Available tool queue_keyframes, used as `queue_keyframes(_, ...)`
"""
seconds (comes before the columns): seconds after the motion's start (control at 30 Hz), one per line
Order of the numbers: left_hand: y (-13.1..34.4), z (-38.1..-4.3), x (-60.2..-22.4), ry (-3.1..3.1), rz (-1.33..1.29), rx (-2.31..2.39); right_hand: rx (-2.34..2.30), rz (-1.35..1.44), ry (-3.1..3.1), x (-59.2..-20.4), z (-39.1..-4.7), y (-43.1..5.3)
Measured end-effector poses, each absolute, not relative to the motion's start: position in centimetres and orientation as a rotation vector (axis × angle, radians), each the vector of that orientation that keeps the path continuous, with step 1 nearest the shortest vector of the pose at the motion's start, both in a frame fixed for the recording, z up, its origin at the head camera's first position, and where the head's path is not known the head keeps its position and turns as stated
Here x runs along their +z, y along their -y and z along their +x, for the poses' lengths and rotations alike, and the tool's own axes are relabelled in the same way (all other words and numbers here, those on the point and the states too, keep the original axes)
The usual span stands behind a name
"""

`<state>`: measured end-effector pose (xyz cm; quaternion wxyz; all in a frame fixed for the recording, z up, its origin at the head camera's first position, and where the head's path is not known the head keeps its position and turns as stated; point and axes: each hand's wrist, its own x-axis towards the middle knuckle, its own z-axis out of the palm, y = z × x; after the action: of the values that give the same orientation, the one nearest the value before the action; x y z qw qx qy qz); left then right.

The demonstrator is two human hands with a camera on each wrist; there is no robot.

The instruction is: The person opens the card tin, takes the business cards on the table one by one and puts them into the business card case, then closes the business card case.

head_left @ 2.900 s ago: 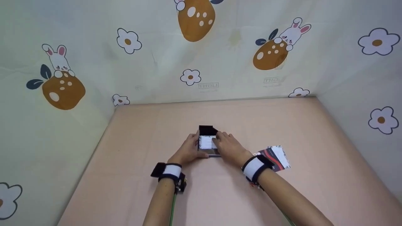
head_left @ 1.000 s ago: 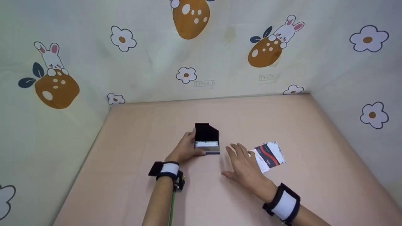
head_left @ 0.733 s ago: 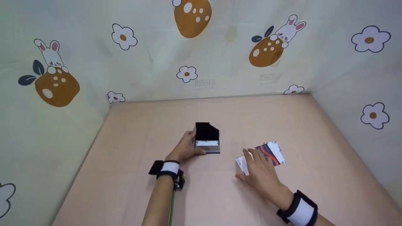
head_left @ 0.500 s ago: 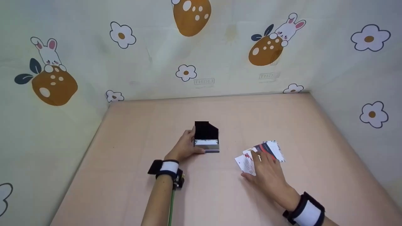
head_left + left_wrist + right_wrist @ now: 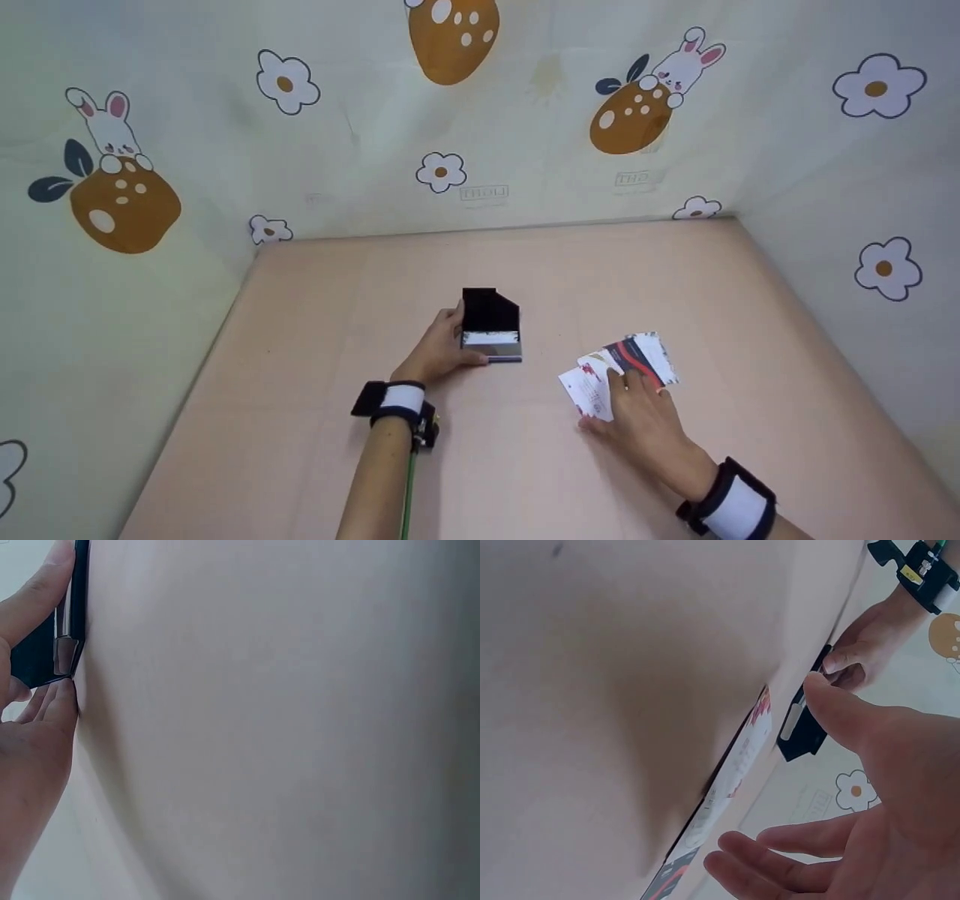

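In the head view my left hand [image 5: 435, 349] grips the left side of a business card case [image 5: 491, 311], thumb at the front edge. The case's black lid stands up, and a strip of white card shows inside above the metal front. To the right, my right hand [image 5: 649, 424] is over several fanned business cards: a white one with red print [image 5: 587, 390], a dark one with a red stripe [image 5: 630, 360] and a white one with a speckled edge [image 5: 656, 356]. Its fingers [image 5: 780, 862] are loosely bent and spread in the right wrist view. Whether the fingertips touch the cards is unclear.
The case and cards lie on a pinkish tabletop [image 5: 360, 300]. Pale walls [image 5: 360, 180] printed with rabbits and flowers enclose the back and sides. A green cable [image 5: 409, 480] runs along the left forearm.
My right hand has left the case, where it was on a white card, and moved right to the loose cards. That card now shows only as a strip. The left hand keeps its grip.
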<state>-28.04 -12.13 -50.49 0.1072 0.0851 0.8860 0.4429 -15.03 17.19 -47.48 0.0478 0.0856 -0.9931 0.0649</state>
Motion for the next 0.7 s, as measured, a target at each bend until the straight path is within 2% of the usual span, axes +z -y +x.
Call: queue_keyframes(0.7,12.23,-28.08,-50.39,-2.57,0.245,1.32,0.24,0.224,3.077,-48.22,-14.28,-17.37)
